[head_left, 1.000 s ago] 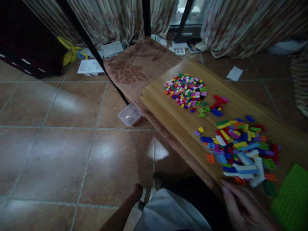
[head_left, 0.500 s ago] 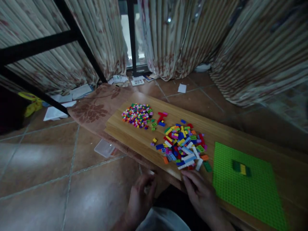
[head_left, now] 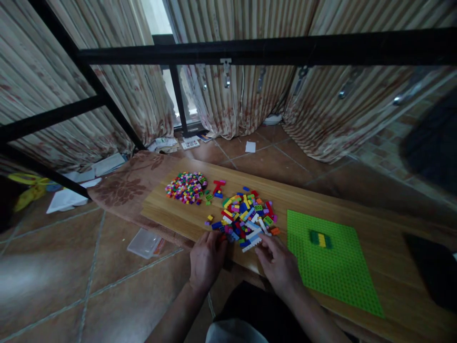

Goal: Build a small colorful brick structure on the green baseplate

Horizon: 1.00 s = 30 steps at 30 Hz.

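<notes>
Small building bricks lie in a mixed-colour pile (head_left: 246, 212) on the wooden table. My left hand (head_left: 207, 255) is at the pile's front left corner, fingers curled down beside an orange and a blue brick; whatever they hold is hidden. Across from it, my right hand (head_left: 278, 262) reaches the front right of the pile, thumb and forefinger bent close together by the white and light blue bricks (head_left: 253, 237). What sits between those fingertips is too small to tell. Right of this hand is a green baseplate (head_left: 335, 267), bearing a small build of dark green and yellow bricks (head_left: 321, 239).
A second heap of tiny bricks (head_left: 185, 187) lies farther left, with a few joined red bricks (head_left: 218, 187) beside it. A dark flat object (head_left: 430, 269) rests at the table's right. Below the left edge, a clear plastic box (head_left: 144, 243) stands on the tiled floor.
Both hands have moved forward from the table's near edge to the brick pile, the left one most. The view has shifted, bringing a black metal rail and the dark flat object into sight.
</notes>
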Motion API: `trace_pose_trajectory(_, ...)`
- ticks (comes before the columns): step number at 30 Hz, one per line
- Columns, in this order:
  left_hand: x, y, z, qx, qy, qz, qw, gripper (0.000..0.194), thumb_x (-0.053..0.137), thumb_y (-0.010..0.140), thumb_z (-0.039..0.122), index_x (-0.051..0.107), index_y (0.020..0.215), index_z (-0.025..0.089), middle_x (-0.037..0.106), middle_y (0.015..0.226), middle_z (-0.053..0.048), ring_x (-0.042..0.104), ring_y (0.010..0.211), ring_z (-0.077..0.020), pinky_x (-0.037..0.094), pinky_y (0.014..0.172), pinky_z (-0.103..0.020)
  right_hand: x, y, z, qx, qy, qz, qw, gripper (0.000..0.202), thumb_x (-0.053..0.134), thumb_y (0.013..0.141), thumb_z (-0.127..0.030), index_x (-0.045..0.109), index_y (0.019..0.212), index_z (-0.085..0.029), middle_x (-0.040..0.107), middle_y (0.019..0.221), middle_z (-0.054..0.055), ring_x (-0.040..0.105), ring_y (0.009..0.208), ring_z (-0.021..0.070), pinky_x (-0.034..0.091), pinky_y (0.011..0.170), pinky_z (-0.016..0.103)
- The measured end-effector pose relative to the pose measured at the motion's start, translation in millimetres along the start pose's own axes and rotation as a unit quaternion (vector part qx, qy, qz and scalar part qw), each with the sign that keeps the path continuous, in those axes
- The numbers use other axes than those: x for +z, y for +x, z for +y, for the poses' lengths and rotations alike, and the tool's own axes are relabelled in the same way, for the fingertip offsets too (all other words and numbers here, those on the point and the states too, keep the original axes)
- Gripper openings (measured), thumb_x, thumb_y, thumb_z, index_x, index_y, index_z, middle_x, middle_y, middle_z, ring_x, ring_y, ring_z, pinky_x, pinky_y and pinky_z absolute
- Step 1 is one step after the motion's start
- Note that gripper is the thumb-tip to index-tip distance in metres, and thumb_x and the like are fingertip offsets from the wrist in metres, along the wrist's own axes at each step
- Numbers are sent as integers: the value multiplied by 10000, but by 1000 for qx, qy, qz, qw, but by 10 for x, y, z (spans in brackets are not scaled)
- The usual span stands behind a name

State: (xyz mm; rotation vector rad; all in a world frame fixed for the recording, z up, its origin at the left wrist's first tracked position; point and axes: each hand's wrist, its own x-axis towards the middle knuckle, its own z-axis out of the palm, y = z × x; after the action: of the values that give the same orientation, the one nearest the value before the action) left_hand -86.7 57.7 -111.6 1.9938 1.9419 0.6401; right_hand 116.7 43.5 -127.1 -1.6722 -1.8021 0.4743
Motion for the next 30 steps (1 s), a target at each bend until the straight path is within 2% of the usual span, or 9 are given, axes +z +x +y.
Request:
trace_pose_trajectory(4, 20, 144, -28, -24, 9, 4, 1000, 145, 544, 875, 226, 597, 1010, 221, 681, 987, -34, 650, 889, -187, 469, 748, -274, -1, 186, -74, -16, -62, -34, 997, 428, 483, 838, -143, 575, 1250, -214, 630, 1134, 89, 619, 994, 220, 497, 881, 357)
trace_pose_trajectory(8, 75, 200, -44, -37, -6, 24, 999, 193, 547, 868, 217, 581, 1058, 216, 686, 982, -40, 657, 896, -189, 477, 756, -275, -68, 321, -141, -33, -121, -88, 988, 445, 521, 823, -141, 580, 1253, -237, 634, 1092, 84, 612, 986, 237, 484, 869, 357)
trace_pose_trajectory(12, 91, 125, -46, -13, -46, 47, 998, 235, 517, 871, 208, 554, 1103, 212, 681, 967, -44, 660, 884, -194, 496, 761, -288, -148, 410, -213, -46, -161, -112, 979, 346, 578, 816, -193, 643, 1150, -253, 642, 1029, 72, 610, 963, 238, 482, 811, 328)
trace_pose_trajectory(15, 80, 5, -49, -6, -83, 63, 995, 273, 505, 880, 244, 525, 1150, 206, 675, 934, -40, 660, 832, -193, 514, 732, -299, -200, 436, -226, -55, -145, -109, 982, 293, 609, 801, -213, 664, 1087, -253, 631, 1005, 57, 614, 928, 218, 485, 789, 307)
trace_pose_trajectory(18, 81, -95, -40, 24, -82, 54, 995, 334, 558, 857, 298, 515, 1177, 210, 667, 962, -46, 654, 850, -206, 520, 746, -320, -230, 419, -193, -50, -85, -81, 992, 263, 613, 810, -248, 661, 1068, -254, 617, 1019, 46, 617, 866, 190, 489, 774, 297)
trace_pose_trajectory(20, 100, -108, -19, 40, -65, 42, 996, 305, 585, 834, 275, 539, 1129, 214, 665, 938, -39, 649, 852, -209, 516, 755, -326, -233, 386, -167, -37, -29, -58, 997, 216, 612, 816, -283, 662, 1021, -238, 616, 1043, 53, 616, 868, 190, 491, 775, 304)
trace_pose_trajectory(24, 163, -12, 23, 22, -47, 31, 998, 246, 572, 823, 202, 568, 1068, 222, 668, 919, -31, 644, 864, -210, 503, 756, -324, -214, 279, -160, 32, 129, -52, 990, 243, 606, 824, -373, 652, 999, -210, 658, 969, 62, 620, 835, 200, 497, 749, 323)
trace_pose_trajectory(27, 180, 37, 61, 3, -70, 33, 997, 271, 581, 814, 200, 576, 1084, 217, 672, 939, -42, 640, 899, -224, 496, 793, -344, -186, 193, -186, 129, 291, -66, 946, 351, 603, 817, -465, 647, 1042, -199, 686, 945, 68, 633, 789, 192, 509, 708, 310)
trace_pose_trajectory(30, 127, -3, 157, -27, -164, 29, 986, 254, 576, 830, 242, 585, 1080, 202, 675, 932, -47, 644, 868, -211, 500, 790, -333, -151, 148, -218, 230, 404, -51, 884, 443, 635, 761, -549, 660, 997, -176, 687, 812, 54, 616, 667, 173, 506, 610, 288)
